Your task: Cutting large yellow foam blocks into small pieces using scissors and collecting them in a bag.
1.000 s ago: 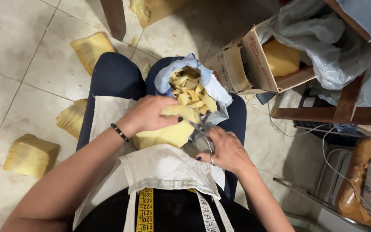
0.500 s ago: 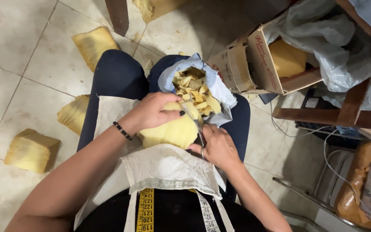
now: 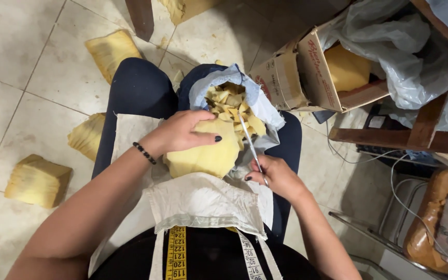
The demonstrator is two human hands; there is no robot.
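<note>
I sit over a pale tiled floor [image 3: 37, 57] littered with yellow crumbs, my knees in dark trousers and a white cloth [image 3: 203, 199] across my lap. My left hand [image 3: 182, 132] lies curled over the top of a yellow foam block [image 3: 203, 155], fingers spread and pressing it down against my thigh. My right hand [image 3: 276, 176] is closed through the handles of the scissors [image 3: 250, 145]; the blades run up along the block's right edge, just right of my left fingertips, and seem only slightly parted, though I cannot tell exactly.

To do this cut well, I judge I should keep the left fingertips back from the blades, turn the block so each snip takes a small piece, and let the pieces drop forward into the blue cloth bag [image 3: 224, 85] just beyond both hands, already heaped with foam bits [image 3: 229, 101].

Counting: one block in hand, one pair of scissors, one bag. Three more foam blocks lie on the floor to the left of my left arm [image 3: 37, 179], [image 3: 86, 136], [image 3: 111, 49], a fourth sits in the cardboard box [image 3: 315, 78] beyond my right hand, and another shows at the top edge. One tape measure [image 3: 178, 254] hangs from my neck.
</note>
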